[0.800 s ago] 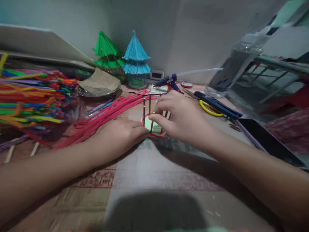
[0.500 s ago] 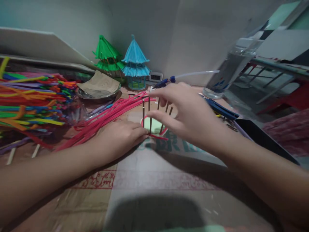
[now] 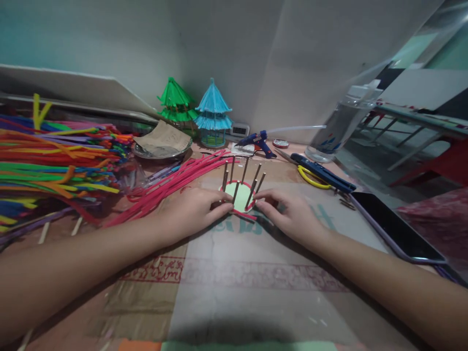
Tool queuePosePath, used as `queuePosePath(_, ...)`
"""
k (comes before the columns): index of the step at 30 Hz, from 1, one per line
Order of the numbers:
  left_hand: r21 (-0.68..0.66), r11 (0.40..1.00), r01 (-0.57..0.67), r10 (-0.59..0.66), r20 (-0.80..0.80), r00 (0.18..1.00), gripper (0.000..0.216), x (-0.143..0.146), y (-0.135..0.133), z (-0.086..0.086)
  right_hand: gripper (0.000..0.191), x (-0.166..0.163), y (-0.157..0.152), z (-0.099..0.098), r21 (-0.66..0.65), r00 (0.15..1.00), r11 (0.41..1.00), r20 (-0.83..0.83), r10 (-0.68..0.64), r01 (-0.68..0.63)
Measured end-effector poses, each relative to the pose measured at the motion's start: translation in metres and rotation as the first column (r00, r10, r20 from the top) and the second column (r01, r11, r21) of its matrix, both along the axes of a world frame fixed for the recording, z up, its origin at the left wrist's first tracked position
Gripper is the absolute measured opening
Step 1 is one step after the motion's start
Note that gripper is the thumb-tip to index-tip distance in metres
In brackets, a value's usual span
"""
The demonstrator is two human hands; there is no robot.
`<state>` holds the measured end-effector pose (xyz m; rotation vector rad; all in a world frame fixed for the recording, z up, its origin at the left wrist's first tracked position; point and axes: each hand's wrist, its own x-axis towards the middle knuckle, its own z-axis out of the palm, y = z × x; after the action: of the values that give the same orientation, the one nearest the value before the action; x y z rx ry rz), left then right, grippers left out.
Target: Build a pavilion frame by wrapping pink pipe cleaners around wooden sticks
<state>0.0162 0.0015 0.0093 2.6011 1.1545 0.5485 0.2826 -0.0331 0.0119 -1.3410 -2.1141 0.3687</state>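
While both your hands brace the base, the posts stand unattended.
Left hand (image 3: pixel 190 212) and right hand (image 3: pixel 292 217) lie flat, fingers loosely spread, touching the green disc (image 3: pixel 242 195) at table centre; next, steady wooden sticks (image 3: pixel 252 190) gently.

The disc (image 3: pixel 241 195) sits between both hands, straws (image 3: pixel 54 156) to its left, glue gun (image 3: pixel 256 141) behind, phone (image 3: pixel 395 229) right.
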Motion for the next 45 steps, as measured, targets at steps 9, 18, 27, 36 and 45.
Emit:
queuePosePath(9,0.008,1.0,0.004,-0.004,-0.05,0.999,0.026,0.006,0.002,-0.001,0.018,-0.012,0.009,-0.003,-0.12,0.994,0.993,0.107,0.02,-0.007)
queuePosePath(18,-0.088,0.996,-0.014,0.015,0.012,1.0,0.023,0.007,0.006,-0.002,0.019,-0.013,0.011,-0.005,-0.146,0.995,0.989,0.097,0.011,0.004)
queuePosePath(27,-0.061,0.998,0.004,-0.003,0.022,1.0,0.024,0.008,0.007,-0.004,0.017,-0.011,0.011,-0.006,-0.142,0.997,0.99,0.079,0.017,-0.005)
queuePosePath(36,-0.033,0.999,0.031,-0.027,0.127,0.992,0.031,-0.004,0.001,0.001,0.011,-0.005,0.017,-0.006,-0.089,0.985,0.996,0.17,0.034,-0.019)
queuePosePath(45,0.014,0.998,0.059,-0.06,0.136,0.989,0.042,-0.004,0.028,-0.009,0.017,0.014,0.034,-0.008,0.021,0.988,0.998,0.14,0.06,-0.064)
